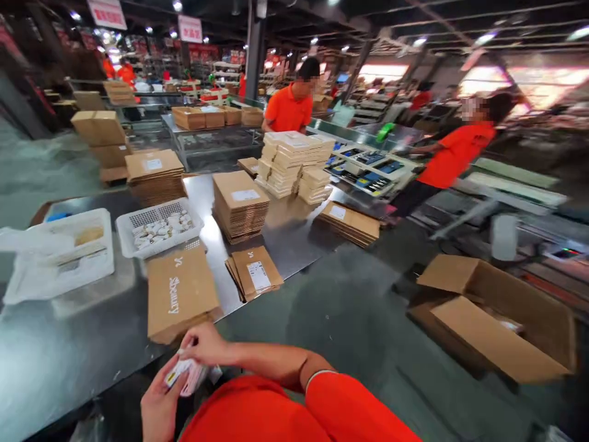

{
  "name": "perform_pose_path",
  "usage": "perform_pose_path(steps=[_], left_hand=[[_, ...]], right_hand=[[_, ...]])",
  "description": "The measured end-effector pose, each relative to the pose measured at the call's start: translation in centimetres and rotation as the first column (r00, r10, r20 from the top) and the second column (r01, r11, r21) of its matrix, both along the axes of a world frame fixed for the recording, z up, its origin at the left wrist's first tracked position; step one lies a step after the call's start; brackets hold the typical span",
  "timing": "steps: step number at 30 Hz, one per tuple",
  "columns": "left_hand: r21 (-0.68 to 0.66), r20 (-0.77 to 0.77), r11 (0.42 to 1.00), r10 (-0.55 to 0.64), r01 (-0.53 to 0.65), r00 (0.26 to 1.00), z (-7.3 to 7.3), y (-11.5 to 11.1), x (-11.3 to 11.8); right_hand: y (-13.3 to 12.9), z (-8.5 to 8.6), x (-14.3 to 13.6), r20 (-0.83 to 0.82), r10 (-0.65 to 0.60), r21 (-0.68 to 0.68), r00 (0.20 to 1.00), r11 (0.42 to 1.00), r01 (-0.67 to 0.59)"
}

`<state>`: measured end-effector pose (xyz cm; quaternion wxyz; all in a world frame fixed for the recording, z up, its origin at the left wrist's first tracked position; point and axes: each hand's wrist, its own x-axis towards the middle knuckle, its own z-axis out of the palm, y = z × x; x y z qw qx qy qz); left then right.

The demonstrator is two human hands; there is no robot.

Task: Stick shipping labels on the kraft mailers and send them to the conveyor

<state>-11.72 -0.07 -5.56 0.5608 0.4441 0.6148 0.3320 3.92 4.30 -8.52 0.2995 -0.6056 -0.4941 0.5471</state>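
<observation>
Bundle: small pink-and-white bundle [194,378], up between both hands just off the table's near edge, looks not resting on anything; exact contents too small to tell.
White piece: white piece with yellow patch [171,376], on the bundle's 9 o'clock side, by the left fingers.
Step in hand: looks like handling or sorting the bundle by fingers, mid-hold; judgement only.
Next move calls for: probably left grip kept snug while right fingertips work, since loose pieces could slip apart.
Left hand: left hand [159,402] comes up from 6 o'clock, thumb and fingers closed around the bundle's side.
Right hand: right hand [207,345] at the bundle's 1 o'clock, fingers bent, pinched together on its upper end.
Right arm: forearm runs in from 3 o'clock, elbow bent, orange sleeve [354,405] behind; left forearm mostly out of view.
Table: metal table [105,331], near edge just beyond the hands.
Printed carton: brown carton [181,294] at 12 o'clock, near the right hand.
Flat cartons: labelled flat cartons [257,273] at 1 o'clock.
Basket: white basket [123,236] at 11 o'clock, small white pieces [161,233] inside.
Open box: open carton [501,337] at 3 o'clock, well apart.
Co-workers: one person [288,109] at 1 o'clock, another [460,156] at 2 o'clock, both in orange.
</observation>
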Motion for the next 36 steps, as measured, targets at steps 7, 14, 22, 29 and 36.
perform_pose_path(steps=[7, 14, 22, 29, 36], left_hand=[[-0.094, 0.219, 0.990, 0.128, -0.109, 0.967, 0.8, 2.2, 1.3], [-0.172, 0.359, 0.985, 0.058, 0.005, 0.931, 0.1, 2.3, 2.2], [-0.202, 0.399, 0.978, 0.035, 0.051, 0.916, -0.1, 2.0, 2.4], [-0.216, 0.364, 0.974, 0.011, 0.073, 0.931, -5.0, 1.7, 1.6], [0.098, 0.012, 0.994, -0.054, 0.053, 0.998, -6.0, 0.1, -3.3]], right_hand=[[-2.0, 1.6, 3.7, 0.228, 0.038, 0.415, 0.973, 0.900, -0.132], [-0.3, 3.1, 4.9, 0.166, -0.113, 0.722, 0.980, 0.690, -0.043], [13.0, 5.4, 7.5, 0.260, -0.368, 0.557, 0.893, 0.812, 0.172], [15.5, 4.5, 6.4, 0.586, -0.353, 0.453, 0.730, 0.889, 0.067], [11.3, 3.8, 2.4, 0.758, -0.224, 0.507, 0.613, 0.794, -0.336]])
